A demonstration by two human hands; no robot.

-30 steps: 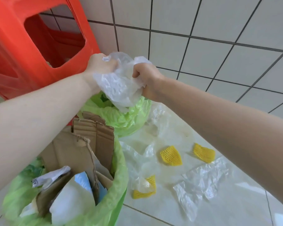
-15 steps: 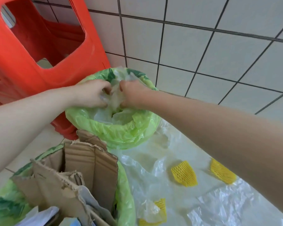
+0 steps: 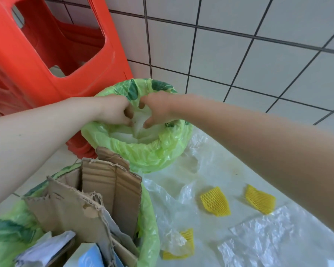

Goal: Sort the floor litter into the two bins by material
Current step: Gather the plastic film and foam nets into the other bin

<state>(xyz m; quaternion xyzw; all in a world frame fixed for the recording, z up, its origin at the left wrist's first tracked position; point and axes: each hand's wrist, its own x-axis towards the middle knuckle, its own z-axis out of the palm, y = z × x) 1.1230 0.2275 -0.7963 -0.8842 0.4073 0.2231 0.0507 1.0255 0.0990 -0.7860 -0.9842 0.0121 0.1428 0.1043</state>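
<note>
Plastic bag (image 3: 143,130): inside far bin (image 3: 152,153), just under both hands.
Left hand (image 3: 114,110): fingers curled, grip unclear.
Right hand (image 3: 156,110): fingers curled, grip unclear.

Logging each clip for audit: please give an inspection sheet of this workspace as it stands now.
Surface: pale tiled floor, stained near the far bin.
Job's things: far green-lined bin holding clear plastic; near green-lined bin holding torn brown cardboard; clear plastic sheets and three yellow foam nets on the floor.
Clutter: nothing seen.
Fingers: left hand and right hand curled over the far bin; grip unclear.
Cables: nothing seen.
Surroundings: red plastic stool, grey tiled wall.
</note>
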